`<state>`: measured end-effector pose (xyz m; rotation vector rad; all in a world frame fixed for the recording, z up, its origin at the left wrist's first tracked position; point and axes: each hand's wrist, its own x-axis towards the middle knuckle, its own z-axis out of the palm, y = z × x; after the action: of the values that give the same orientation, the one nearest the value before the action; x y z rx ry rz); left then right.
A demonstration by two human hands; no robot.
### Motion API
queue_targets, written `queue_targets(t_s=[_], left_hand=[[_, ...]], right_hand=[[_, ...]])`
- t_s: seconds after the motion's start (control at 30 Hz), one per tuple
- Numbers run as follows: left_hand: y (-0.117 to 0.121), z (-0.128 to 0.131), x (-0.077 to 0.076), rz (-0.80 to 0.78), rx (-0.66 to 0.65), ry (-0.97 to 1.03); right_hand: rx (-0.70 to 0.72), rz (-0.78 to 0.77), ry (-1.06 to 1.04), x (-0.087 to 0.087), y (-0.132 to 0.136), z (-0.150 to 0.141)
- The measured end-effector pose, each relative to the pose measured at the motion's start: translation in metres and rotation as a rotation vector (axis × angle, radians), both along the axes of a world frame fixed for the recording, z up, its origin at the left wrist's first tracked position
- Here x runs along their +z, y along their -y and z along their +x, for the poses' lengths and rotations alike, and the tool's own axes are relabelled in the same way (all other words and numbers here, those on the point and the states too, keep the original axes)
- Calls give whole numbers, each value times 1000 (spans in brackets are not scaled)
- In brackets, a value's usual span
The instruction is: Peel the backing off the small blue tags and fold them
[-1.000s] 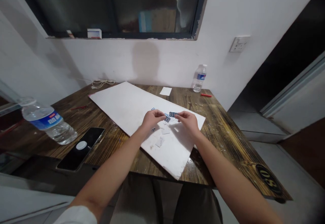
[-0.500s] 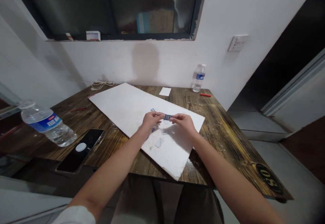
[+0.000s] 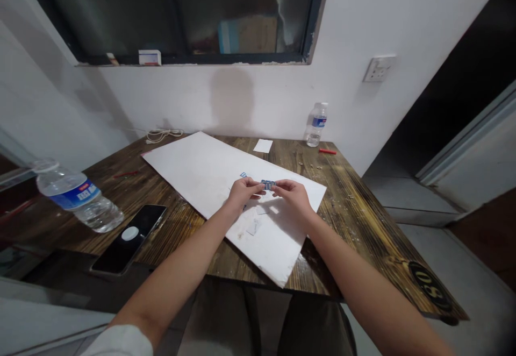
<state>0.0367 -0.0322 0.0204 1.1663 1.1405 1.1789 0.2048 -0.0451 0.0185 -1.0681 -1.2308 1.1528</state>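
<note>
My left hand [image 3: 242,191] and my right hand [image 3: 293,194] meet over a large white board [image 3: 201,168] on a wooden table [image 3: 355,205]. Both pinch a small blue patterned piece [image 3: 267,184] between fingertips, left from the left end, right from the right end. Another small blue piece [image 3: 243,175] lies on the board just beyond my left hand. White paper scraps [image 3: 255,226] lie on the board below my hands.
A water bottle [image 3: 76,197] lies on its side at the table's left, a black phone [image 3: 129,237] beside it. An upright bottle [image 3: 316,125], a red pen [image 3: 327,151], a white note [image 3: 263,146] and a cable [image 3: 161,133] sit near the wall.
My hands have drawn together. The separate blue pieces seen near my fingers a second ago now read as one piece pinched between both hands.
</note>
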Motion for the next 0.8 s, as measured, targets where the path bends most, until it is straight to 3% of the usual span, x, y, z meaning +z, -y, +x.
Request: queue_targets(t_s=[0.3, 0.4, 0.47, 0.53, 0.63, 0.8], left_hand=[[-6, -5, 6, 76, 12, -4], [-13, -10, 3, 103, 125, 46], [-17, -14, 1, 117, 210, 83], [-21, -18, 0, 125, 278, 109], [-25, -22, -1, 137, 341, 124], [-28, -23, -5, 150, 347, 132]], right_hand=[[49, 105, 89, -14, -10, 0], [35, 266, 339, -16, -4, -6], [143, 442, 543, -14, 4, -12], [337, 595, 676, -13, 13, -18], [532, 721, 868, -13, 21, -26], [558, 729, 985, -11, 20, -28]])
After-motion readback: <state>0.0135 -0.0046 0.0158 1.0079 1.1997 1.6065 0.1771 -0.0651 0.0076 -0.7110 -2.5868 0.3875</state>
